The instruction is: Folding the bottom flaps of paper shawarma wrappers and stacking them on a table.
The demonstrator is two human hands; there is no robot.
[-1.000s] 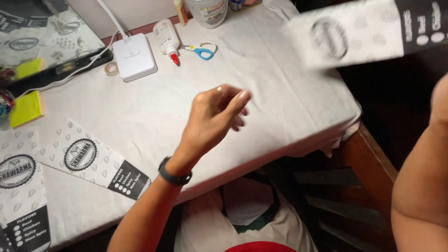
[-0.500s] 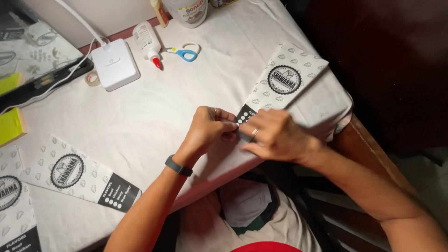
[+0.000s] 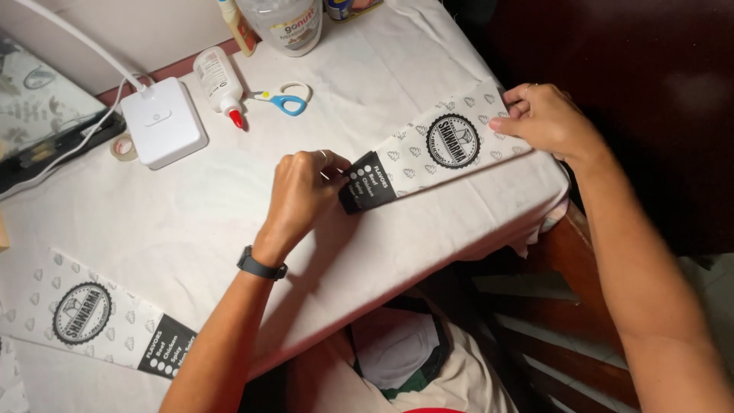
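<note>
Paper sleeve, printed, flat on tabletop: left hand fingers pinch its dark end; right hand fingers pinch the far end.

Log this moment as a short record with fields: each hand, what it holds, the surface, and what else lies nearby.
left hand: pinches the black end of the printed paper sleeve
right hand: holds the sleeve's pale far end at the table's edge
sleeve: lies flat, stretched between both hands
surface: table under a white cloth
nearby: glue bottle with red tip, blue-handled scissors, white box with a cable
also: another printed sleeve at lower left
wrist: dark band on the left arm
</note>
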